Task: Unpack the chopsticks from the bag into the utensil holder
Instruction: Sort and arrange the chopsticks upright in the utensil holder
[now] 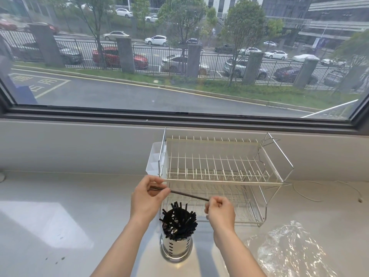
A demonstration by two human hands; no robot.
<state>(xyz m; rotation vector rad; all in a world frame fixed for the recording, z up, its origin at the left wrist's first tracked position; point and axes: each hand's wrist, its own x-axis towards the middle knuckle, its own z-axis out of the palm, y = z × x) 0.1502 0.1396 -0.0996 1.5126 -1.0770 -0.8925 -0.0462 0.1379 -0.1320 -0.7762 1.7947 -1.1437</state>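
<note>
Both hands up over the table (60, 196), just near side of the dish rack (219, 176). Left hand (146, 198): fingers closed in a pinch on the left end of a dark chopstick (187, 194). Could be a pair held together, cannot tell. Right hand (219, 211): fingers pinched on the right tip. Stick lies nearly level, slightly lower at right, held in the air above and a little beyond the utensil holder (176, 240).

Holder: perforated steel cylinder, near centre, already crowded with dark chopsticks (177, 220) splayed in all directions. Clear plastic bag (289, 248) crumpled on the table at near right; whether any sticks remain in it cannot be made out.

Risks, as judged:
- Stick is horizontal; it has to be tipped upright before going in. Only fingertip pinches at each end, so letting go with one hand could let it swing or slip onto the table.
- Holder mouth is jammed. An incoming tip may catch on the splayed ends, ride over them and fall out.
- Pushing down hard could tip the tall, narrow holder.
- Rack wires sit just beyond the hands; the far end may snag there while rotating.
</note>
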